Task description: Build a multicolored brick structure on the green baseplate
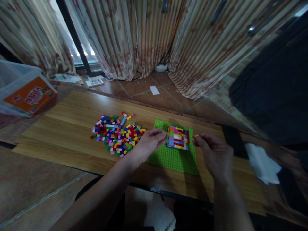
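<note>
A green baseplate [173,160] lies on the wooden table [72,128]. On it stands a square block of many-coloured bricks [178,138]. My left hand [150,142] rests at the block's left edge, fingers curled against it. My right hand [213,152] hovers just right of the block and pinches a small yellow brick [196,135] between its fingertips. A pile of loose coloured bricks [116,134] lies on the table to the left of my left hand.
A clear plastic box [21,89] with an orange label sits at the far left. White cloth [261,162] and a dark object [232,141] lie at the right. Curtains [144,38] hang behind, papers on the tiled floor.
</note>
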Motion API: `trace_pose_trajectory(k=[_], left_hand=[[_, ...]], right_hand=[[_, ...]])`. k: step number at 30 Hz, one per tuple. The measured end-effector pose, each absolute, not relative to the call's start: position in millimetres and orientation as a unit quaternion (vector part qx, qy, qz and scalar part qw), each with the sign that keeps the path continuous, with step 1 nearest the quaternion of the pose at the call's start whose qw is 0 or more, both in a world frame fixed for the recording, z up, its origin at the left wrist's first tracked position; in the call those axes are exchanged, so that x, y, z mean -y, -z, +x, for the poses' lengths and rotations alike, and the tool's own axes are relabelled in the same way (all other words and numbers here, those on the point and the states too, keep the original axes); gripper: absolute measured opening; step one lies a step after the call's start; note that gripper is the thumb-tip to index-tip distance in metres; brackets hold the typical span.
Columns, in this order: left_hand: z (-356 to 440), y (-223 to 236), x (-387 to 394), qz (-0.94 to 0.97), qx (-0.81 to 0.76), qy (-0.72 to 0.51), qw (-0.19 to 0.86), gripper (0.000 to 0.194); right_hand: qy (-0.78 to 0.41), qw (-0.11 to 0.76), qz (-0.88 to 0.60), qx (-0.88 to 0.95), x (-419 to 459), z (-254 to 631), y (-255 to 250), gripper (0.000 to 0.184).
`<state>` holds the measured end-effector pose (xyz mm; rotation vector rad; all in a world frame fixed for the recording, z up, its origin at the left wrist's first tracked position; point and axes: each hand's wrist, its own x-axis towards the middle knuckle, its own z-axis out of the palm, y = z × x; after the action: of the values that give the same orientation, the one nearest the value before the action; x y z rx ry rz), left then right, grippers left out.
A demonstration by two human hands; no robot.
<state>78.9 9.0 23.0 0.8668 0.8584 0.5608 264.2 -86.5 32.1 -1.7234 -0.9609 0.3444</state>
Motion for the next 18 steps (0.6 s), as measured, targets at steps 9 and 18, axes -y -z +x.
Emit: trace_pose_trajectory(k=[9,18], left_hand=[[80.6,-20.8,-8.1,0.413,-0.390,-0.264,0.780,0.017],[79.1,-25.0,-8.8,0.413,-0.396,-0.263,0.777,0.017]], right_hand=[[-0.126,0.441,-0.714,0.528,81.8,271.6,-4.8,0.018],[-0.163,0.452,-0.732,0.483,77.1,277.7,8.8,0.017]])
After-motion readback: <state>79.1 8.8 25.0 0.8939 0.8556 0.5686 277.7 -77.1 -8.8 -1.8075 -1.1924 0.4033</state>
